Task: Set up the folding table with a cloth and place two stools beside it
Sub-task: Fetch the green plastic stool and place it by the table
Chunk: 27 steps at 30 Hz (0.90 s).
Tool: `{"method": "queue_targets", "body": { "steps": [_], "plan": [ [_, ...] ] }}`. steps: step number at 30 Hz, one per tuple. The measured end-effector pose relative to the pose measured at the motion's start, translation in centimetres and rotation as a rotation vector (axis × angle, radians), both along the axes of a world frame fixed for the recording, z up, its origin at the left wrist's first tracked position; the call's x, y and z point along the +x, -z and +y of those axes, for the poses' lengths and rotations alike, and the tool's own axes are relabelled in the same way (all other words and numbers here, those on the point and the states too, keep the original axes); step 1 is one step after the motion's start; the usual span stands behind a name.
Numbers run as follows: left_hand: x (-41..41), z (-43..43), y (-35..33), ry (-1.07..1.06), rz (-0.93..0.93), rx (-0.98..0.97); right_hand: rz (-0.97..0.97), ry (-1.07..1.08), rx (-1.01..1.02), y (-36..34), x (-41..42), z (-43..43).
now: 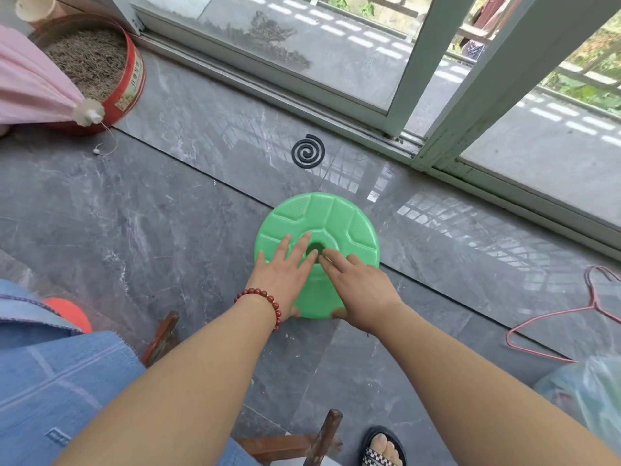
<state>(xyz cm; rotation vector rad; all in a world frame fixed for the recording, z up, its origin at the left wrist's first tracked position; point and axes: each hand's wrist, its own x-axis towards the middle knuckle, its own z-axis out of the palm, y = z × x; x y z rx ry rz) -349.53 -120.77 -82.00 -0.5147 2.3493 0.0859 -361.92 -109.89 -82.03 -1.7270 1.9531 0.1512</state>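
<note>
A round green plastic stool [322, 223] stands on the grey tiled floor, seen from above, with a hole in the middle of its seat. My left hand [285, 274] and my right hand [356, 284] lie on the near half of the seat. Their fingers are spread flat towards the hole and both thumbs hook the near rim. At the lower left a blue cloth [57, 375] covers the table, whose brown wooden legs [161, 338] stick out below. An orange-red round thing [72, 312] shows partly under the cloth's edge.
A black mosquito coil [308, 151] lies just beyond the stool. The sliding door track [302, 105] runs behind it. A red tin [127, 82] and pink umbrella [37, 89] sit far left, a red wire hanger [571, 317] and plastic bag [591, 398] right. My sandalled foot [383, 447] is at the bottom.
</note>
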Motion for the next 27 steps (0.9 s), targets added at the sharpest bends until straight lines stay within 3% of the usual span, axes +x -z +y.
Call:
{"method": "queue_targets", "body": {
  "steps": [16, 21, 27],
  "plan": [
    [-0.7, -0.5, -17.8, -0.126, 0.196, 0.03, -0.204, 0.475, -0.177, -16.4, 2.9, 0.8],
    [-0.7, -0.6, -25.4, -0.301, 0.383, 0.214, -0.375, 0.781, -0.254, -23.4, 4.0, 2.4],
    [0.3, 2.1, -33.9, -0.503, 0.695, 0.358, -0.46, 0.881, -0.37, -32.6, 5.0, 3.6]
  ]
}}
